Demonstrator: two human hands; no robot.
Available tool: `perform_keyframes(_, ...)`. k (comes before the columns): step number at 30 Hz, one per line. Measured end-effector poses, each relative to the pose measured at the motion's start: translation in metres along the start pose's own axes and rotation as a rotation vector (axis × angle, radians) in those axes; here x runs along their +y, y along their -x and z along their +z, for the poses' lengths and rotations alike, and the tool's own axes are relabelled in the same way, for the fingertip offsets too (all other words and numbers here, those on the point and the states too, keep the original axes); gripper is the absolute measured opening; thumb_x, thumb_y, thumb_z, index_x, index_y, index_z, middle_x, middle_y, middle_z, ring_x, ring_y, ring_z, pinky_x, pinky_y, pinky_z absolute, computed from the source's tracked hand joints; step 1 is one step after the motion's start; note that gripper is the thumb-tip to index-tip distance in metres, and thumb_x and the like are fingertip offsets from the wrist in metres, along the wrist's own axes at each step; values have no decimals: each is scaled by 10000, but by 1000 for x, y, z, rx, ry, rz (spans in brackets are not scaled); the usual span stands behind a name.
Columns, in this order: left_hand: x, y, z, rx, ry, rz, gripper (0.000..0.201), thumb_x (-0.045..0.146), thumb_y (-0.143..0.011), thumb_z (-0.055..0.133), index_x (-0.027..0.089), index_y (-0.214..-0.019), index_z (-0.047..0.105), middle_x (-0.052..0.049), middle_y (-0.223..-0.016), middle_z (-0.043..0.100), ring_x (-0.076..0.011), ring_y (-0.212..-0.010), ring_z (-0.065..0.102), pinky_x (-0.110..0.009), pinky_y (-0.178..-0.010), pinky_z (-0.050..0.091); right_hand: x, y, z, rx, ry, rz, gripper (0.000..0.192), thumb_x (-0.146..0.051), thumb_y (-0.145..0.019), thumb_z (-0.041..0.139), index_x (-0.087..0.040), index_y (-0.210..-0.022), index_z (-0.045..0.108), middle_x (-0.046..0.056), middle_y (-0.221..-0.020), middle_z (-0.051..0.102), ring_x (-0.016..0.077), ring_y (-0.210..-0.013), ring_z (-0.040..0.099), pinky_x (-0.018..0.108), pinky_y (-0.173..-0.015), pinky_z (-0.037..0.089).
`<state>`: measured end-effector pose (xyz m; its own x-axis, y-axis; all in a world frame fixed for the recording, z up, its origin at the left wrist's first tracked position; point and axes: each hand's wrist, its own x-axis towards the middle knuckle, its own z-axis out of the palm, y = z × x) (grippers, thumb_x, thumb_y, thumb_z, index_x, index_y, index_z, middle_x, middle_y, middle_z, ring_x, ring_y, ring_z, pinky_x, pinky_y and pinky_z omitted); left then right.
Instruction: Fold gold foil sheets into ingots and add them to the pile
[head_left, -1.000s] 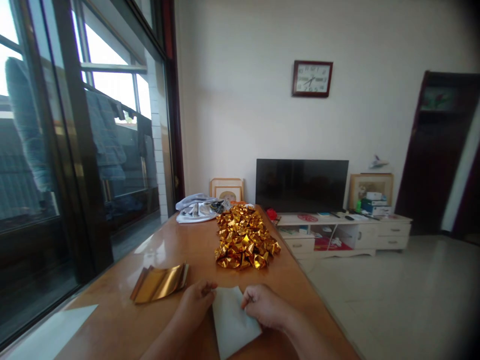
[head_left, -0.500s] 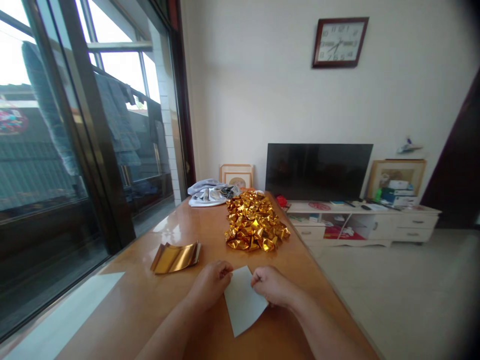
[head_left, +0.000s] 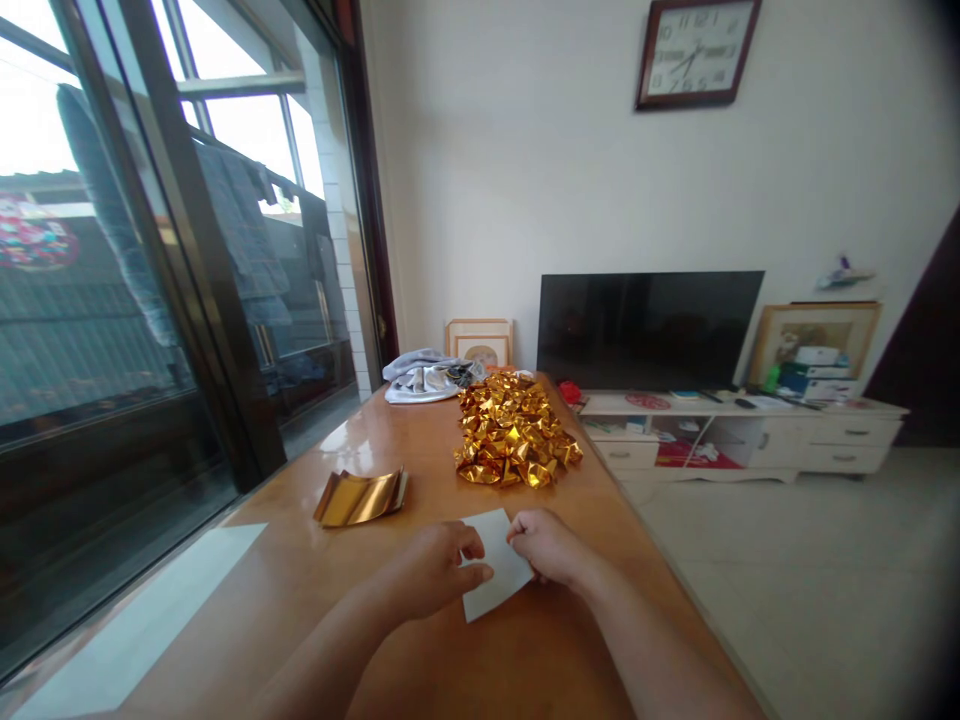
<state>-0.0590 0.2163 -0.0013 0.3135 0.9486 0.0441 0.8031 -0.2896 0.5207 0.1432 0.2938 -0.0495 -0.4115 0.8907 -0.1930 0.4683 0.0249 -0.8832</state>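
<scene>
The left hand (head_left: pixel 439 565) lies over the near left part of a pale sheet of paper (head_left: pixel 501 575), fingers loosely curled and pressing down on it, one fingertip stretched across the sheet. The right hand (head_left: pixel 546 545) sits at the sheet's far right edge with its fingers bunched together, apparently pinching that edge (the grip itself is too small to make out for certain). The sheet lies flat on the wooden table (head_left: pixel 390 650), tilted a little, between the two hands.

Just beyond the left hand, toward the window, rests a small stack of gold foil sheets (head_left: pixel 361 497), their edges curling upward. Farther up the table spreads a heap of crumpled gold foil pieces (head_left: pixel 514 432), and behind it, at the far end, a bundle of grey cloth (head_left: pixel 426 375).

Past the table stands a dark television (head_left: pixel 649 328) on a low white cabinet (head_left: pixel 750 445), with framed pictures leaning against the wall. A clock (head_left: pixel 697 52) hangs high on the white wall. A glass sliding door (head_left: pixel 150 300) runs along the left.
</scene>
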Motion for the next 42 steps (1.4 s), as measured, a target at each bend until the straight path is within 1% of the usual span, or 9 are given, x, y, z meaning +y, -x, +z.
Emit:
perform_keyframes(3, 7, 16, 12, 55, -90, -19, 390, 504, -730, 739, 227, -997, 673, -33, -1049, 688, -230, -919, 613, -279, -738, 394, 2, -1, -1, 2, -22, 3, 131, -147, -742, 482, -195, -805, 587, -64, -428, 499, 113, -359, 471, 186, -376, 291)
perform_keyframes(5, 11, 25, 21, 76, -138, -13, 405, 462, -702, 765, 232, -1018, 655, -31, -1068, 682, -244, -965, 600, -299, -792, 384, 3, -1, -1, -3, -37, 6, 123, -154, -739, 494, -192, -805, 591, -61, -433, 512, 110, -367, 477, 185, -392, 309)
perform_keyframes(9, 16, 35, 34, 125, -165, -54, 245, 298, -733, 712, 230, -954, 630, -16, -1014, 680, -228, -951, 586, -319, -815, 356, 3, -1, 0, -20, -58, 8, 113, -158, -736, 493, -190, -791, 586, -48, -460, 550, 110, -380, 490, 186, -403, 336)
perform_keyframes(14, 14, 38, 41, 169, -163, -25, 90, 249, -798, 643, 230, -882, 615, -1, -953, 667, -207, -929, 575, -322, -810, 340, 5, -3, 0, -35, -73, -7, 99, -159, -741, 473, -197, -753, 564, -37, -479, 566, 123, -397, 522, 188, -379, 335)
perform_keyframes(20, 9, 38, 53, 248, -194, -30, 229, 378, -789, 722, 242, -948, 630, -15, -1013, 655, -230, -975, 568, -330, -818, 355, 13, -5, -1, -53, -80, -18, 105, -179, -752, 488, -185, -789, 586, -32, -494, 574, 119, -405, 523, 189, -383, 331)
perform_keyframes(23, 10, 38, 55, 237, -204, 1, 251, 418, -813, 704, 246, -985, 639, -28, -1020, 650, -234, -997, 569, -335, -837, 370, 19, -5, -2, -54, -73, -29, 107, -215, -776, 496, -180, -799, 594, -30, -509, 572, 113, -424, 514, 190, -397, 322)
perform_keyframes(30, 15, 42, 51, 243, -231, 25, 170, 376, -884, 613, 242, -966, 679, -50, -998, 645, -230, -966, 580, -347, -840, 387, 21, -4, -2, -30, -42, -51, 114, -274, -784, 537, -181, -727, 569, -45, -489, 509, 100, -428, 447, 205, -409, 278)
perform_keyframes(35, 22, 45, 52, 208, -356, 24, 265, 358, -949, 491, 209, -915, 708, -90, -962, 639, -245, -941, 577, -378, -815, 376, 20, -2, -1, 7, -37, -26, 122, -298, -790, 562, -180, -757, 565, -37, -527, 535, 96, -440, 455, 206, -428, 287)
perform_keyframes(42, 25, 48, 53, 205, -404, 30, 314, 348, -967, 443, 195, -931, 715, -111, -983, 638, -266, -945, 572, -403, -810, 388, 19, 0, 2, 46, -39, 26, 138, -295, -767, 625, -179, -724, 564, -19, -527, 549, 102, -461, 478, 206, -443, 297)
